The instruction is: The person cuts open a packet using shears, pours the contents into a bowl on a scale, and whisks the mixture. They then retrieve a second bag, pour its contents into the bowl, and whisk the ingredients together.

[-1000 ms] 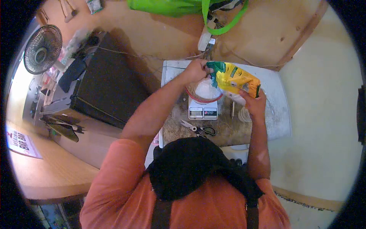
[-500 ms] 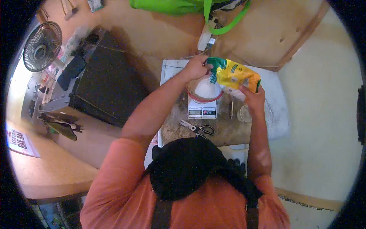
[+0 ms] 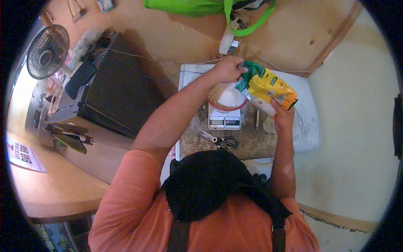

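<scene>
A yellow and green plastic bag (image 3: pixel 275 87) slants over the right side of a red-rimmed bowl (image 3: pixel 224 109). My left hand (image 3: pixel 228 69) is closed on the bag's green end, near the bowl's far rim. Around the yellow end, my right hand (image 3: pixel 283 117) grips the bag from below. White powder (image 3: pixel 229 97) is heaped in the bowl, which rests on a white kitchen scale (image 3: pixel 224 122). The digits on its display are too small to read. Whether powder is leaving the bag cannot be made out.
Black-handled scissors (image 3: pixel 223 140) lie in front of the scale, with a rubber band (image 3: pixel 249 143) beside them. A small clear container (image 3: pixel 269 124) and a thin stick-like object (image 3: pixel 257 119) are to the right. A green bag (image 3: pixel 184 6) hangs beyond the table.
Both hands and the plastic bag have shifted a little to the right in view. The left hand has also risen slightly. The bag is still held at both ends.
</scene>
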Demonstrator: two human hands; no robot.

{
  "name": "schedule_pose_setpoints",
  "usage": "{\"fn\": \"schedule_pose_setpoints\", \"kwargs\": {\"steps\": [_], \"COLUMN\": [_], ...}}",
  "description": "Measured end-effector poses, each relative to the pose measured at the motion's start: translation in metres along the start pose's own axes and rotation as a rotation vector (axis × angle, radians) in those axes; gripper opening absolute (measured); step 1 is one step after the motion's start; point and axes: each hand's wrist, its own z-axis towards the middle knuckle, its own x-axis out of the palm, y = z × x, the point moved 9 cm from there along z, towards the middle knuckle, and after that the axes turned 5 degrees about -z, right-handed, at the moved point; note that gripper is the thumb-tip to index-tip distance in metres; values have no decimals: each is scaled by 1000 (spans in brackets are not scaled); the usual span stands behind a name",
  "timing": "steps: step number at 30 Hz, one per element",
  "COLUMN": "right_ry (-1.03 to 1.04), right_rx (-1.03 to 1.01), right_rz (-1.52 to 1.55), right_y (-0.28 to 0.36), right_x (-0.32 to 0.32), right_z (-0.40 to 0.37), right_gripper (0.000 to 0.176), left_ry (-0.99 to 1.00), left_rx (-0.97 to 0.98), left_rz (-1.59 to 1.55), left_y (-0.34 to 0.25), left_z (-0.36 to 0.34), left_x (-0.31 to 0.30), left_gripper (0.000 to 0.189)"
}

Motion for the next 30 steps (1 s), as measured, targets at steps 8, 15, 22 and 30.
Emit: {"fn": "schedule_pose_setpoints", "kwargs": {"steps": [8, 15, 22, 30], "right_ry": [54, 87, 139, 50], "right_rx": [16, -53, -99, 7], "right_rz": [-12, -435, -340, -218], "right_y": [11, 10, 14, 7], "right_x": [5, 15, 18, 1], "right_z": [-3, 22, 25, 12], "right_gripper": [40, 39, 39, 40], "left_ry": [-25, -107, -91, -106], "left_rx": [44, 115, -56, 10], "left_rz": [15, 190, -152, -212], "left_y": [-6, 17, 33, 15], "left_z": [-10, -8, -13, -8], "left_x": [3, -5, 0, -1], "left_gripper": [17, 16, 12, 13]}}
